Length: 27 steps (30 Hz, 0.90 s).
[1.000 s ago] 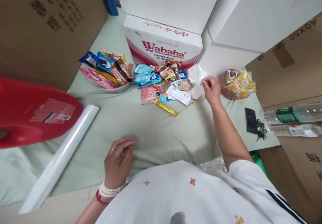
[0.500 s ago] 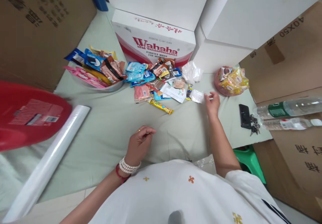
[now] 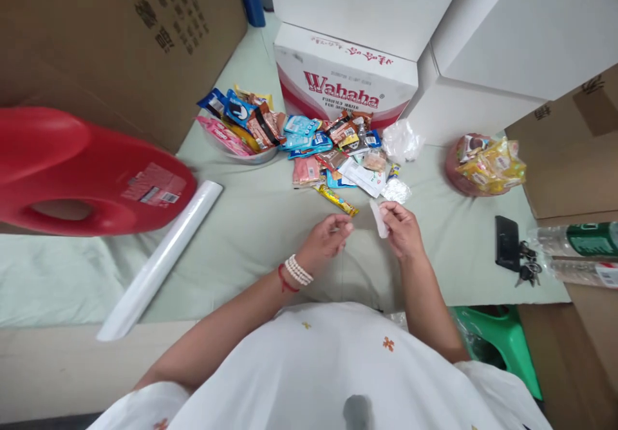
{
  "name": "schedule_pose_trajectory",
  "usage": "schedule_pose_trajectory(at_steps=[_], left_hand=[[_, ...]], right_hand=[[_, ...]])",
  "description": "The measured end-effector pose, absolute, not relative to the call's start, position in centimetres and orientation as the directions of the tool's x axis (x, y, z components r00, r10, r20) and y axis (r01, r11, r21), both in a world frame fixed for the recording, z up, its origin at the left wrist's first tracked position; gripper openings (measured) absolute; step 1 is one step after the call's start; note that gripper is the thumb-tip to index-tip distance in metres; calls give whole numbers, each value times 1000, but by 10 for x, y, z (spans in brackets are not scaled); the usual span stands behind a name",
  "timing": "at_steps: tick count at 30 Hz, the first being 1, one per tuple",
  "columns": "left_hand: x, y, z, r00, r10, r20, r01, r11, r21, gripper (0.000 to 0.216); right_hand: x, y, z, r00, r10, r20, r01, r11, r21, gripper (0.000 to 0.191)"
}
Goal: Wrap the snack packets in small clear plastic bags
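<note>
My right hand (image 3: 403, 230) pinches a small clear plastic bag (image 3: 378, 217) and holds it above the pale green cloth (image 3: 251, 237). My left hand (image 3: 326, 242), with a pearl bracelet and a ring, is close beside it, fingers curled and empty, its fingertips a short way from the bag. Just beyond my hands lies a pile of snack packets (image 3: 333, 153), a yellow stick packet (image 3: 337, 200) and a crumpled clear bag (image 3: 396, 190).
A bowl of snacks (image 3: 239, 130) sits at the back left, a Wahaha carton (image 3: 345, 79) behind the pile. A red jug (image 3: 87, 172) and white roll (image 3: 161, 259) lie left. A pink dish of sweets (image 3: 483, 166), phone with keys (image 3: 506, 243) and bottles (image 3: 579, 240) lie right.
My right hand has drawn back from the pile with a small clear bag. My left hand has risen from the cloth and moved toward the right hand.
</note>
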<state>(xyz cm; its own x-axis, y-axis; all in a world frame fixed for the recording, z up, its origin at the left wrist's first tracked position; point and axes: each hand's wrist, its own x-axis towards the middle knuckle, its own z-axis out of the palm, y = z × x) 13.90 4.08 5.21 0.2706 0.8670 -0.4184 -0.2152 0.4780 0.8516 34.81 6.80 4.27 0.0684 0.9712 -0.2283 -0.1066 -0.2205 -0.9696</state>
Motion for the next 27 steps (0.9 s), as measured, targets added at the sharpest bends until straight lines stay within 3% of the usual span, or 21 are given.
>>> schedule_pose_trajectory(at_steps=[2, 5, 8, 11, 16, 21, 27], left_hand=[[152, 47, 53, 324, 860, -394, -258, 481, 838, 61], [162, 48, 50, 369, 857, -361, -284, 473, 834, 53], [161, 44, 44, 330, 869, -369, -289, 465, 837, 51], [153, 40, 40, 248, 867, -432, -308, 493, 814, 57], [136, 37, 41, 280, 870, -406, -205, 468, 860, 50], [132, 34, 36, 163, 878, -451, -242, 478, 844, 41], [132, 30, 32, 121, 934, -335, -143, 350, 926, 38]], right_hand=[[335, 54, 40, 43, 965, -259, -129, -252, -959, 35], [331, 38, 39, 4, 985, -174, -10, -174, -985, 28], [336, 29, 45, -29, 999, 22, 244, 28, -969, 19], [341, 28, 52, -122, 963, 240, 468, 269, -842, 15], [340, 35, 55, -304, 890, 339, 507, 453, -734, 19], [327, 28, 55, -6, 939, 345, 545, 292, -786, 9], [304, 18, 36, -78, 992, -101, 272, -76, -959, 25]])
